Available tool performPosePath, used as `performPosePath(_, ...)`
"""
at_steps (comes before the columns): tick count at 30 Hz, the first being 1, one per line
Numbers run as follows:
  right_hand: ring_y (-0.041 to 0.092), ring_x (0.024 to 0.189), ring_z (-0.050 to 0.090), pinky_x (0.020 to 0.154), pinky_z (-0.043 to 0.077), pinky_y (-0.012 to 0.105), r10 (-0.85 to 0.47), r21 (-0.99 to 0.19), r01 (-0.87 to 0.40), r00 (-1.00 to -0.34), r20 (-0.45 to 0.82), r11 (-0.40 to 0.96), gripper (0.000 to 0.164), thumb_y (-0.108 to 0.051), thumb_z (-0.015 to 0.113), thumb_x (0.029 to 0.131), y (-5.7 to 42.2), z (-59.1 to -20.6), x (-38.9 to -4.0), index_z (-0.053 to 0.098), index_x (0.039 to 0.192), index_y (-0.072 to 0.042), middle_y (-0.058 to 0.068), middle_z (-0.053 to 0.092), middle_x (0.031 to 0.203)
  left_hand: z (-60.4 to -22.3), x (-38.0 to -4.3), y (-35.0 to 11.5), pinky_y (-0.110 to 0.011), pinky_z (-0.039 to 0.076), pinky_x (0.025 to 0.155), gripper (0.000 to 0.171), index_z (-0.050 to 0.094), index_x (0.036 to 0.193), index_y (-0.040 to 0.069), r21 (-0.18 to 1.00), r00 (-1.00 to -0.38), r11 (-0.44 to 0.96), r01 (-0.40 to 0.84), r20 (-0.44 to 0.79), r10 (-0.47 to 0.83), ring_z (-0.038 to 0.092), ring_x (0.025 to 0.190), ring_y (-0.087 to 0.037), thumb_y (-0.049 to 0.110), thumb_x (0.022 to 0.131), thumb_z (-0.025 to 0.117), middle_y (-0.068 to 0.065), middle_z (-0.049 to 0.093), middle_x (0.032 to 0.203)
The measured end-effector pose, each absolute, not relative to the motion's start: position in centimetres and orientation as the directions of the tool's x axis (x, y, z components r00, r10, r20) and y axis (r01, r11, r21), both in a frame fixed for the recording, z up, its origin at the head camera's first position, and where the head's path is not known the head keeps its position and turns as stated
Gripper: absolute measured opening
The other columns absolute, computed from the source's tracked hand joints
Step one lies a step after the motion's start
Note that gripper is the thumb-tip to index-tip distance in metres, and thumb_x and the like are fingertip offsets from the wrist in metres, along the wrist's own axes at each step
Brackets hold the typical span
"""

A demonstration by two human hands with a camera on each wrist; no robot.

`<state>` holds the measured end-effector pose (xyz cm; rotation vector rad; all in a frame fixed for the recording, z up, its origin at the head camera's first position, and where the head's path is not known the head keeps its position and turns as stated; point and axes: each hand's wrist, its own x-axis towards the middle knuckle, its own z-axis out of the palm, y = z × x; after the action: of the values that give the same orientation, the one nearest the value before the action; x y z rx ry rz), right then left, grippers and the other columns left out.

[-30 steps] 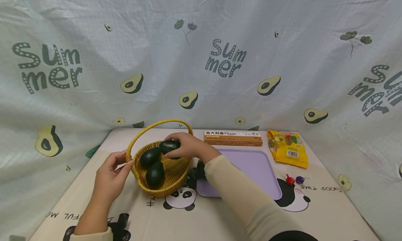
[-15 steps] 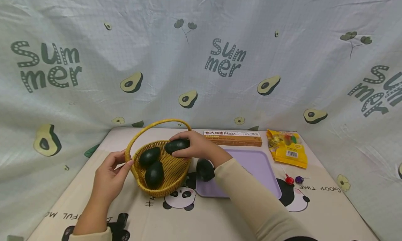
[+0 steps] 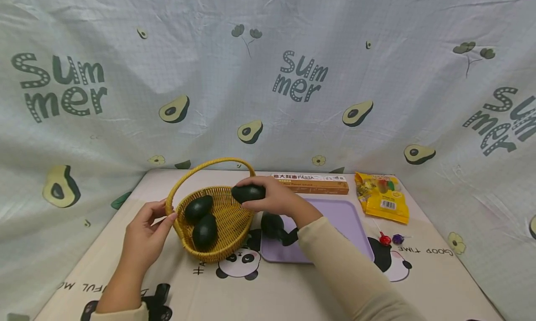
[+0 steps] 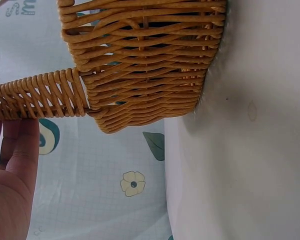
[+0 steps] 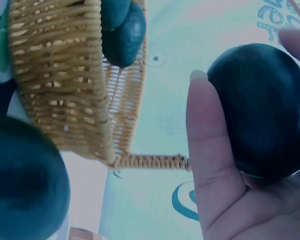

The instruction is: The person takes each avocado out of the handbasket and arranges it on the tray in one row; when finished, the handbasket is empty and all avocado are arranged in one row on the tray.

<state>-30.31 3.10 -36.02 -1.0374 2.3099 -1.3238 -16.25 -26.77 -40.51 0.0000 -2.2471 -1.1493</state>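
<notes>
In the head view my left hand (image 3: 144,239) pinches the left side of the yellow wicker basket's handle (image 3: 169,202); the left wrist view has its fingers against the woven handle (image 4: 45,95). Two dark green avocados (image 3: 198,209) lie in the left part of the basket (image 3: 232,228). My right hand (image 3: 278,197) grips another avocado (image 3: 248,193) over the basket's right rim, thumb and fingers on either side of it. Close up in the right wrist view, this avocado (image 5: 265,110) fills the grasp. One more avocado (image 3: 271,225) lies at the left side of the purple tray (image 3: 339,218).
A pasta box (image 3: 318,183) lies behind the tray by the hanging cloth. To the right are a yellow candy bag (image 3: 383,197), a red lollipop (image 3: 384,238) and a purple one (image 3: 398,239). The basket handle arches high over the basket.
My right hand has lifted the avocado from inside the basket and carried it right, to above the rim. The left hand stays on the handle.
</notes>
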Motion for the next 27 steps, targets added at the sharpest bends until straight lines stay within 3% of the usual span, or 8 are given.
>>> performPosePath(4,0.025,0.106,0.063,0.081,0.061,0.036,-0.687,-0.836,-0.442,-0.718,0.113,0.325,0.044,-0.022,0.073,0.094,4.0,-35.9,-30.3,0.063,0.134,-0.037,0.002,0.057,0.135,-40.5,-16.3,-26.8,0.000,0.047,0.084,0.029,0.061,0.125,0.003,0.738,-0.815,0.616,0.274,0.518,-0.258,0.054,0.106,0.015,0.007,0.098,0.069,-0.013,0.067,0.121)
performPosePath(10,0.024,0.112,0.062,0.087,0.060,0.038,-0.656,-0.823,-0.444,-0.745,0.120,0.355,0.049,-0.026,0.081,0.088,5.2,-36.2,-30.3,0.062,0.132,-0.037,-0.001,0.055,0.139,-40.6,-16.5,-27.0,-0.001,0.047,0.085,0.030,0.061,0.127,0.003,0.723,-0.816,0.636,0.270,0.523,-0.248,0.058,0.108,0.007,0.009,0.098,0.069,-0.011,0.066,0.118)
performPosePath(15,0.025,0.113,0.060,0.089,0.058,0.039,-0.631,-0.805,-0.446,-0.767,0.119,0.390,0.046,-0.023,0.075,0.091,6.3,-36.7,-30.2,0.063,0.133,-0.038,-0.001,0.058,0.137,-40.7,-16.5,-27.2,0.000,0.047,0.085,0.030,0.059,0.127,0.003,0.716,-0.821,0.650,0.257,0.516,-0.244,0.056,0.108,0.010,0.010,0.099,0.069,-0.011,0.066,0.117)
performPosePath(21,0.025,0.115,0.060,0.093,0.058,0.042,-0.639,-0.789,-0.468,-0.759,0.127,0.399,0.051,-0.020,0.077,0.090,7.5,-37.0,-30.1,0.061,0.137,-0.032,0.000,0.058,0.139,-40.8,-16.6,-27.2,0.000,0.046,0.085,0.030,0.059,0.126,0.003,0.709,-0.822,0.661,0.246,0.514,-0.245,0.063,0.110,-0.007,0.010,0.099,0.069,-0.012,0.066,0.117)
performPosePath(27,0.026,0.119,0.059,0.095,0.057,0.046,-0.605,-0.775,-0.443,-0.790,0.100,0.450,0.052,-0.021,0.077,0.090,8.6,-37.6,-29.7,0.060,0.138,-0.034,0.000,0.055,0.145,-40.5,-16.5,-27.1,0.001,0.046,0.085,0.031,0.060,0.127,0.003,0.716,-0.825,0.652,0.249,0.509,-0.244,0.060,0.109,0.001,0.010,0.099,0.069,-0.011,0.066,0.118)
